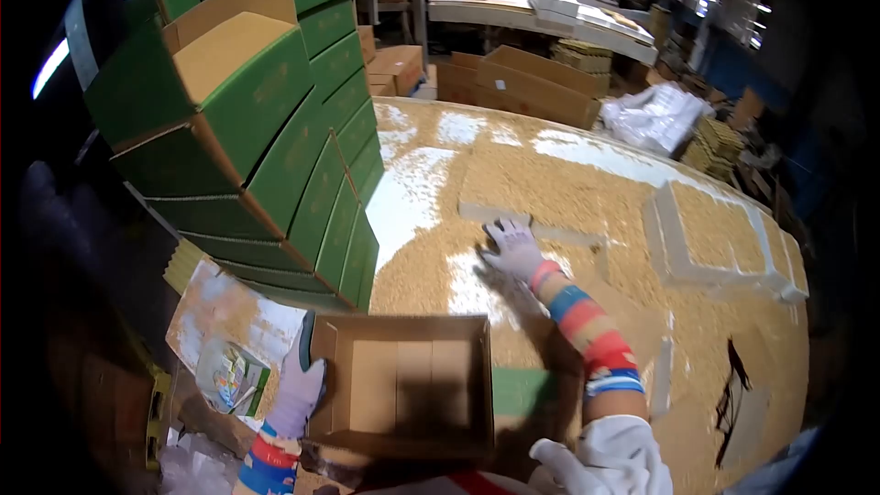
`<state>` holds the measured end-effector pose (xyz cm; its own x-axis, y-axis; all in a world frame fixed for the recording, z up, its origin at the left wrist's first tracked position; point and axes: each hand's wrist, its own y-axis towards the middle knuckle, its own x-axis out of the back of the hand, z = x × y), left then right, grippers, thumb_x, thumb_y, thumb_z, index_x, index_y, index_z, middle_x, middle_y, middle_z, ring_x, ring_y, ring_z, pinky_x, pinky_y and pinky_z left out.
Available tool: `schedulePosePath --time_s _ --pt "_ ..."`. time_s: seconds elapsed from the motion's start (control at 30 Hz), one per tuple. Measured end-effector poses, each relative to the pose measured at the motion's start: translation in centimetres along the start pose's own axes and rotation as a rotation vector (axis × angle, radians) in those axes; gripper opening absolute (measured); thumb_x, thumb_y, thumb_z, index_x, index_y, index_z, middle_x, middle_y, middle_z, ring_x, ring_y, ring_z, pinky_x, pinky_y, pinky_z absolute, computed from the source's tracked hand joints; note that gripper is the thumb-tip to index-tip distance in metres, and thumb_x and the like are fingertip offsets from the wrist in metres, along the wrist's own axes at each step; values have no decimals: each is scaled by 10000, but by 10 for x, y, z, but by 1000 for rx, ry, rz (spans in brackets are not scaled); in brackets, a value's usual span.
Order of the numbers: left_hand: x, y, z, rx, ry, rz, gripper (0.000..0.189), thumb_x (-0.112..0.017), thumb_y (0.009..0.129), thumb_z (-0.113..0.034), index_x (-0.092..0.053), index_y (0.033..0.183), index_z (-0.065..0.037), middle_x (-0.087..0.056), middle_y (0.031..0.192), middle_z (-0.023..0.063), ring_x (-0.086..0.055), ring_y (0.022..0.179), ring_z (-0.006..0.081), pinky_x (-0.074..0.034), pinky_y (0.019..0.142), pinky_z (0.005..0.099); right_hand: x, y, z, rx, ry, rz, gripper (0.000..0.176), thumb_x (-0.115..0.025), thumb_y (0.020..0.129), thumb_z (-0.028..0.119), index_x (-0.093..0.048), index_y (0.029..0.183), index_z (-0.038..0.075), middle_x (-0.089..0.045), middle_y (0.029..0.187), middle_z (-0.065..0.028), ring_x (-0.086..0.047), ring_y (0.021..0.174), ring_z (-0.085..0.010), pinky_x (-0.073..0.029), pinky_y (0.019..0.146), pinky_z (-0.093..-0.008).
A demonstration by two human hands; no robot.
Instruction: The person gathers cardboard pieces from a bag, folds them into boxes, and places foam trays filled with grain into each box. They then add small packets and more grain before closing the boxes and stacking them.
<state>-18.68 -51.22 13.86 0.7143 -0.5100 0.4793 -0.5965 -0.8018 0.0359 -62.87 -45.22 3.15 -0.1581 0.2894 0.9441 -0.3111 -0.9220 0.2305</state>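
My left hand (298, 390), in a pale glove with dark fingertips, grips the left wall of an open cardboard box (403, 447). The box sits right in front of me, and its bare brown inside shows. Farther out, my right hand (515, 249) has its fingers spread at the near edge of a low white slab (481, 211), whose top is covered in tan, sawdust-like grains. I see nothing held in that hand; whether its fingertips press on the slab is hard to tell.
Green cardboard boxes (266, 101) are stacked high at the left. White blocks (706, 238) topped with grains stand on the grain-strewn table (417, 183) at right. A small bin (229, 376) is at lower left. Behind the table are brown cartons (532, 82) and clear plastic (655, 115).
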Motion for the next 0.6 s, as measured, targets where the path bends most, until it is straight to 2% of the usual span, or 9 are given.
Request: schedulePosePath --time_s 0.07,0.2,0.23,0.33,0.43,0.47,0.53,0.57,0.6 --pt "-4 -2 -9 13 83 -39 717 -447 734 25 -314 1439 23 -438 1413 153 -414 1302 225 -306 1088 318 -23 63 -2 -88 -243 17 633 -616 788 507 -501 1279 125 -487 1253 -154 -441 1187 -330 -326 976 -493" --pt "-5 2 -28 174 2 -69 730 -492 733 1 -308 1438 33 -399 1446 161 -362 1346 232 -257 1117 328 -54 100 2 -309 -193 9 683 -634 759 539 -488 1285 128 -475 1244 -143 -420 1172 -324 -292 983 -502" --pt "-6 1 -32 243 -32 -69 734 -498 734 -5 -302 1441 32 -390 1453 158 -355 1351 231 -251 1119 329 -59 93 4 -261 -169 -4 676 -633 759 540 -494 1278 130 -479 1235 -138 -419 1172 -320 -289 983 -500" --pt "-4 -1 -5 135 -64 -51 757 -429 712 45 -259 1450 48 -352 1469 161 -296 1383 228 -194 1140 320 -41 76 -6 -114 -88 -40 596 -631 761 494 -551 1199 97 -519 1145 -153 -452 1131 -322 -334 956 -471" --pt "-5 2 -10 162 -17 -38 766 -428 697 50 -259 1444 61 -319 1488 172 -233 1420 245 -146 1157 331 -9 81 -71 -68 112 -214 533 -630 761 426 -576 1137 52 -541 1085 -193 -491 1073 -342 -386 917 -450" --pt "-6 2 -12 177 12 -40 766 -428 697 49 -260 1444 61 -319 1488 173 -235 1419 245 -149 1156 330 7 76 -99 -81 4 -508 468 -616 768 364 -588 1085 22 -548 1090 -229 -507 1049 -366 -416 897 -435" --pt "-6 3 -18 205 38 -45 769 -428 694 47 -262 1445 58 -322 1487 171 -244 1414 243 -156 1154 330 -3 64 -181 -448 -316 -607 609 -601 814 413 -512 1279 32 -542 1213 -207 -486 1123 -378 -359 986 -467" --pt "-6 4 -20 216 32 -44 771 -427 692 47 -263 1445 56 -324 1486 170 -251 1410 241 -159 1152 330 -18 51 -218 -690 -575 -535 703 -531 850 529 -431 1393 94 -530 1253 -202 -470 1162 -389 -316 1020 -515" --pt "-8 5 -22 224 3 -42 774 -427 690 48 -264 1446 54 -327 1484 168 -256 1407 239 -162 1151 330 -18 57 -218 -786 -520 -414 712 -500 853 565 -422 1404 122 -519 1270 -206 -463 1175 -392 -309 1021 -527"
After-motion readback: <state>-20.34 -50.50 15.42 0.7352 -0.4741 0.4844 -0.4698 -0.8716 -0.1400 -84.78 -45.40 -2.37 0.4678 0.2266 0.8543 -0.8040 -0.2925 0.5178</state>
